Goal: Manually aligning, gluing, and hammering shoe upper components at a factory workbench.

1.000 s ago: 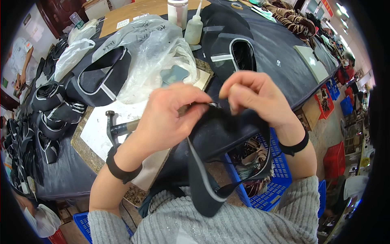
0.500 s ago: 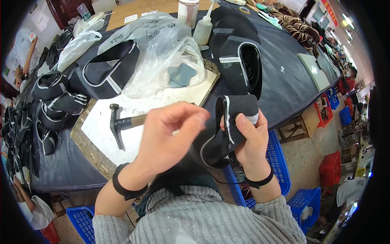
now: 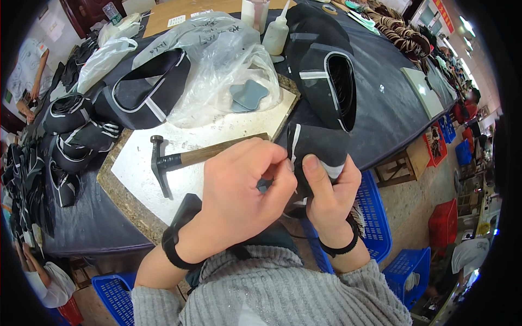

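My right hand point(image 3: 333, 198) grips a curved black shoe upper point(image 3: 325, 142) with white tape along its edge, thumb on top of it. The fingers of my left hand point(image 3: 236, 190) are closed in a pinch at the upper's left edge, and the hand hides part of the piece. Whether a bit of tape is between those fingertips, I cannot make out. Just beyond my left hand, a hammer point(image 3: 202, 154) with a wooden handle lies on a white board point(image 3: 133, 173) set on a stone slab point(image 3: 120, 193).
Beyond the hammer lie a clear plastic bag point(image 3: 209, 65) and grey rounded pieces point(image 3: 249, 95). A squeeze bottle point(image 3: 275, 37) stands at the back. Stacked black uppers point(image 3: 310, 60) sit to its right, more point(image 3: 142, 100) at left. A blue basket point(image 3: 375, 214) is below the table's right edge.
My left hand has come rightward to the edge of the upper and pinches there. My right hand still holds the upper, now turned slightly.
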`<action>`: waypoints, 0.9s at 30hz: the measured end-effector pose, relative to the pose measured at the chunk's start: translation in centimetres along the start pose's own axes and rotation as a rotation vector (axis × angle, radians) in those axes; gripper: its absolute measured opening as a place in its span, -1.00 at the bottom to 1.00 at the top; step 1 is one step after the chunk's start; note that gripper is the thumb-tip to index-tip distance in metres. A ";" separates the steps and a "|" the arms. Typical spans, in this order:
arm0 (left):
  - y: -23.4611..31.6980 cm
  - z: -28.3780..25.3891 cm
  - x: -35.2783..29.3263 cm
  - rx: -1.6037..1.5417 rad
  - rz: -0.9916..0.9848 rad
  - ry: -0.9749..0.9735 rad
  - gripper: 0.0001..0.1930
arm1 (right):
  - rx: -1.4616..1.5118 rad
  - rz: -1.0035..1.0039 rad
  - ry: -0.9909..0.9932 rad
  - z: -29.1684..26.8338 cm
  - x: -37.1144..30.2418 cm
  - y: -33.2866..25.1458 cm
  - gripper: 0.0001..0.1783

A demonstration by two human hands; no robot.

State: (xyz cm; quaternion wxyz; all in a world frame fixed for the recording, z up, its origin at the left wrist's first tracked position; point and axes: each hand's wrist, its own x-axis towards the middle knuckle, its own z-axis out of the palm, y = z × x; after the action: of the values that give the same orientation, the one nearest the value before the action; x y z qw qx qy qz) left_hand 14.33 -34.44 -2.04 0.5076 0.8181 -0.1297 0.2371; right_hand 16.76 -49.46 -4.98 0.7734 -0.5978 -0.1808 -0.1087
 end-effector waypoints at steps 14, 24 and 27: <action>-0.7 -0.5 0.6 -0.535 -0.324 -0.192 -0.91 | 0.506 0.296 0.012 0.3 0.4 -0.2 -0.81; -0.2 0.3 0.3 -0.755 -0.484 -0.107 -0.88 | 0.658 0.315 -0.053 0.2 0.3 -0.1 -0.80; -0.5 0.3 0.5 -0.608 -0.372 -0.127 -0.85 | 0.527 0.315 0.043 0.4 0.1 0.1 -0.80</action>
State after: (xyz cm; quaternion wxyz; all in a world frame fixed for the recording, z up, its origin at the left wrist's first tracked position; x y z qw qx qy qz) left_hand 15.08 -34.48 -2.28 0.7530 0.6525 -0.0747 0.0399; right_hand 16.88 -49.02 -4.95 0.9128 -0.3948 -0.0916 0.0507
